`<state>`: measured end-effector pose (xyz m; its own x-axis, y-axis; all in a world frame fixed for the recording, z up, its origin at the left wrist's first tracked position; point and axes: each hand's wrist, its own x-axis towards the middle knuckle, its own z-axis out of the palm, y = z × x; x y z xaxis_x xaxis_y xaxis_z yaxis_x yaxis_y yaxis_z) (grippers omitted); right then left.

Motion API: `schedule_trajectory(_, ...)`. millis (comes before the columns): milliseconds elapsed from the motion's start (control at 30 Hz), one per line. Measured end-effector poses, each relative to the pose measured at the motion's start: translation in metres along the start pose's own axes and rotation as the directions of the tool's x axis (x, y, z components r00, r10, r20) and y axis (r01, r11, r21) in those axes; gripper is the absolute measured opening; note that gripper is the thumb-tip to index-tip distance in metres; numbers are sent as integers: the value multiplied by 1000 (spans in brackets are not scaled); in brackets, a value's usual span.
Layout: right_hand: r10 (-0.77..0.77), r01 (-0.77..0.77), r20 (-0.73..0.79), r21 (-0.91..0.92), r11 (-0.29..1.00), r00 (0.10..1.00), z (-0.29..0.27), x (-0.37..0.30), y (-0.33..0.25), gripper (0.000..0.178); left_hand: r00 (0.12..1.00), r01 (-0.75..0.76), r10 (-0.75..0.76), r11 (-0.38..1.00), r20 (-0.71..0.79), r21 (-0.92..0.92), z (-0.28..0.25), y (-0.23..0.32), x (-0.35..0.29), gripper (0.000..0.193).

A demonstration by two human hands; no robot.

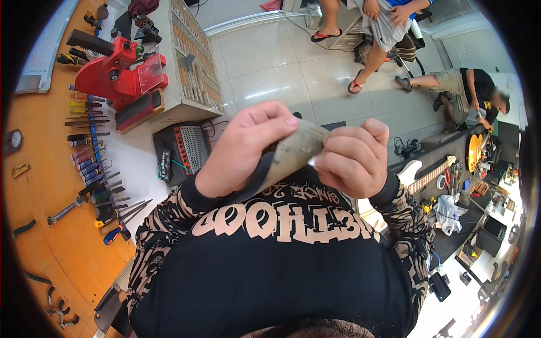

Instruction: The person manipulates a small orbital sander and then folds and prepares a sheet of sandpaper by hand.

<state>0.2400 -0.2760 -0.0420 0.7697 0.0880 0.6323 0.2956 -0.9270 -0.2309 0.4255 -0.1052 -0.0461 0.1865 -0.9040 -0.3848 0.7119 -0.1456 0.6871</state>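
Note:
A bent, worn piece of sandpaper is held up in front of my chest, its tan-grey back showing and a dark face curling underneath. My left hand pinches its upper left edge between thumb and fingers. Closed on the opposite edge is my right hand, knuckles up, with a small white spot at its fingertips that I cannot make out. The fingers hide part of both edges. Just right of my right forearm, a white electric guitar lies with its neck pointing away.
At left, an orange wooden bench holds a row of screwdrivers and files. A red machine stands beside a drawer cabinet. The right bench carries a yellow guitar and a plastic bag. Two people sit farther off.

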Motion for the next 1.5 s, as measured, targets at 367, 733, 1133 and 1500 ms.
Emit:
schedule_trajectory(367,875,-317,336,921,-228,347,13,-15,56,33,991,-58,80,979,-107,195,-20,21,97,12)
schedule_trajectory(733,992,-859,70,510,55,105,-37,-88,107,19,938,-328,271,478,218,815,44,45,265,28)
schedule_trajectory(1133,990,-829,-34,551,-96,-138,-35,-259,210,32,752,-658,193,163,630,735,161,47,438,23)
schedule_trajectory(1500,880,-733,267,487,-474,-392,-114,-321,359,35,660,-723,-111,175,743,668,223,60,607,29)
